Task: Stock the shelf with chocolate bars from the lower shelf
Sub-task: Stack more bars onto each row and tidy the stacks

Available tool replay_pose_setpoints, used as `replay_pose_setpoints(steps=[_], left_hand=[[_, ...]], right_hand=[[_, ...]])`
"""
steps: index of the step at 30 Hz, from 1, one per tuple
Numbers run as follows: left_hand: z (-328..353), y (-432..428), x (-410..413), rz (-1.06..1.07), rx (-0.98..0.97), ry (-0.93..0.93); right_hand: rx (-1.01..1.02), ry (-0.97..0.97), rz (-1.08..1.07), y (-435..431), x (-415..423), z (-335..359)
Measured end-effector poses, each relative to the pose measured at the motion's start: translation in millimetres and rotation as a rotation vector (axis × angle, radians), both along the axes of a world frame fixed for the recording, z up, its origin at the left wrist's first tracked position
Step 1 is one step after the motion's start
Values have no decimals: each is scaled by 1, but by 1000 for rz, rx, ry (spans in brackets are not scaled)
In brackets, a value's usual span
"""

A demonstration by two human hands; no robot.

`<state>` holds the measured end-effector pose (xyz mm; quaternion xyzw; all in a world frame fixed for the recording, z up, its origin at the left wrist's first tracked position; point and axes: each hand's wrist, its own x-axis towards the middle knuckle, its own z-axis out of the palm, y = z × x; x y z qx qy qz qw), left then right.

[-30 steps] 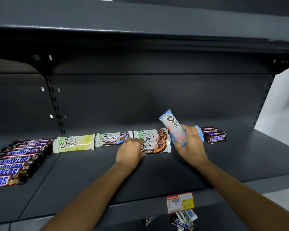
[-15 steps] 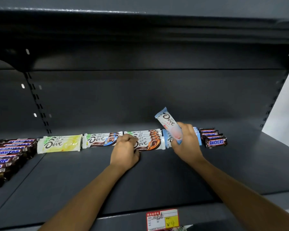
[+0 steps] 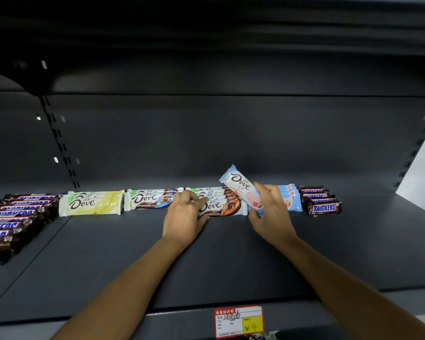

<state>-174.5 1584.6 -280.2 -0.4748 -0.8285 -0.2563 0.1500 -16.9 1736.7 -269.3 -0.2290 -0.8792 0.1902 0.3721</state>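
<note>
Shelf [image 3: 108,266] of dark grey metal across the whole view, with a back panel behind and another board overhead. Long rows of Snickers bars [image 3: 15,217] at far left, running from the back toward the near edge. Along the back, left to right, each just beside the next: yellow Dove bars [image 3: 91,204], blue-brown Dove bars [image 3: 150,200], orange-brown Dove bars [image 3: 221,206], pale blue Dove stack [image 3: 292,200], small Snickers stack [image 3: 323,207]. Left hand [image 3: 184,217] at the left end of the orange-brown Dove bars, fingers curled over the nearest bar's end, thumb at its near edge, gripping it flat on the shelf. Right hand [image 3: 272,214] in front of the pale blue Dove stack, thumb and fingers clamped round the lower end of a pale blue Dove bar [image 3: 243,190], lifted clear of the shelf, upper end tilted up and left over the orange-brown Dove bars. Price tag [image 3: 238,321], red, white and yellow, on the shelf's near lip.
</note>
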Motion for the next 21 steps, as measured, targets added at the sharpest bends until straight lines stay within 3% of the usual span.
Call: replay_pose_setpoints(steps=[6, 11, 16, 21], left_hand=[[2, 0, 4, 3, 113, 90], [14, -5, 12, -123, 258, 32], [19, 3, 21, -293, 246, 228], [25, 14, 36, -352, 178, 229]], right_hand=[[80, -41, 38, -3, 1, -3], [224, -73, 143, -9, 3, 1], [386, -132, 194, -9, 7, 7], [444, -156, 122, -5, 21, 9]])
